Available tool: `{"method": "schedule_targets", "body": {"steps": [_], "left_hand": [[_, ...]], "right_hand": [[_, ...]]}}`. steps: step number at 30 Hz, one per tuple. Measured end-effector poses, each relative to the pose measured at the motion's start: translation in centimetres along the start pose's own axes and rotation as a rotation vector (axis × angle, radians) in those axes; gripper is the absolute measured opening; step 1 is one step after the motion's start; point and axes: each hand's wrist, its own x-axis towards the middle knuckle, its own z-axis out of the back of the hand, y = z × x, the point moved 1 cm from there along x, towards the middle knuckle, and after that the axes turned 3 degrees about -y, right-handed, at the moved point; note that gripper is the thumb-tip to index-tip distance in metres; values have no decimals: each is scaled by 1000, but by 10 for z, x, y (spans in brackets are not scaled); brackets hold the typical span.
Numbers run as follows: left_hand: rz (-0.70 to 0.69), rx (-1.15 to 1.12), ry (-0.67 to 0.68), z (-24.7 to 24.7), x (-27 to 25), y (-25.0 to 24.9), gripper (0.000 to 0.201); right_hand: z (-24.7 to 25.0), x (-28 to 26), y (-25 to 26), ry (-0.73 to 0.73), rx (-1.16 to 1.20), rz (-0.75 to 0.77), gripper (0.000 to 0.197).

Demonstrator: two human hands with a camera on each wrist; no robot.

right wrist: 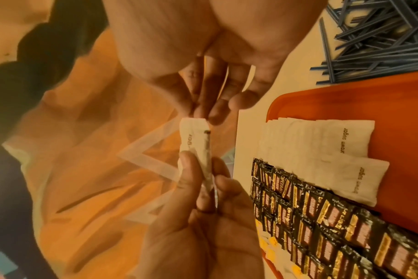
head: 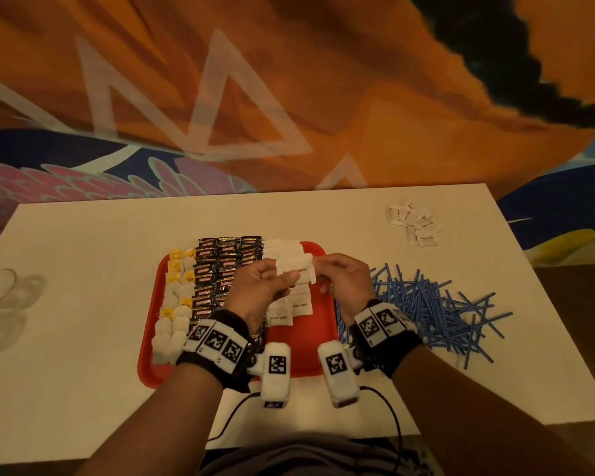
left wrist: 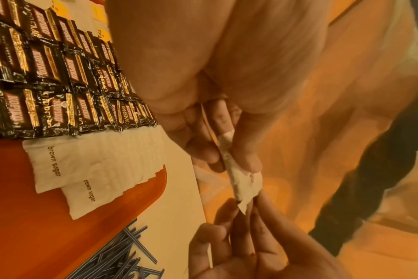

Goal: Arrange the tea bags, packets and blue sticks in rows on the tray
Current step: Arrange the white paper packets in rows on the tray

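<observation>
A small stack of brown sugar packets (head: 297, 271) is held above the red tray (head: 299, 355), centre of the head view. It is pinched by the left hand (head: 260, 290) between thumb and fingers. Its free end is met by the fingertips of the right hand (head: 344, 286); whether that end is gripped or only touched cannot be told.

Progress, judged from the layout:
- Tea bags (head: 175, 297) are lined up along the tray's left edge; that row looks finished.
- Black coffee sachets (head: 220, 269) are laid in columns just right of them, apparently done.
- A sugar column (head: 285, 249) is overlapped next to the sachets, with two loose packets (head: 290, 309) at its near end. This row is partly done.
- More white packets (head: 414, 223) are left scattered on the desk (head: 83, 389) at upper right.
- Blue sticks (head: 433, 304) are piled on the desk, right of the tray, untouched.

Roughly half is estimated complete; bare tray is left at right and near the front.

Pose: both hands are raised just over the tray, facing each other. Wrist bands with markers are worn on both. A glass item (head: 0, 293) is seen at the left edge.
</observation>
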Motion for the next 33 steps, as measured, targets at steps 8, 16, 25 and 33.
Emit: {"method": "schedule_targets", "body": {"steps": [8, 16, 25, 33], "left_hand": [[7, 24, 49, 4, 0, 1, 17], [31, 57, 34, 13, 5, 8, 12], [79, 89, -319, 45, 11, 35, 15], [193, 143, -400, 99, -6, 58, 18]], "right_hand": [[-5, 1, -7, 152, -25, 46, 8], [-4, -1, -22, 188, -92, -43, 26], [-2, 22, -68, 157, -427, -74, 30], [5, 46, -131, 78, -628, -233, 40]]}}
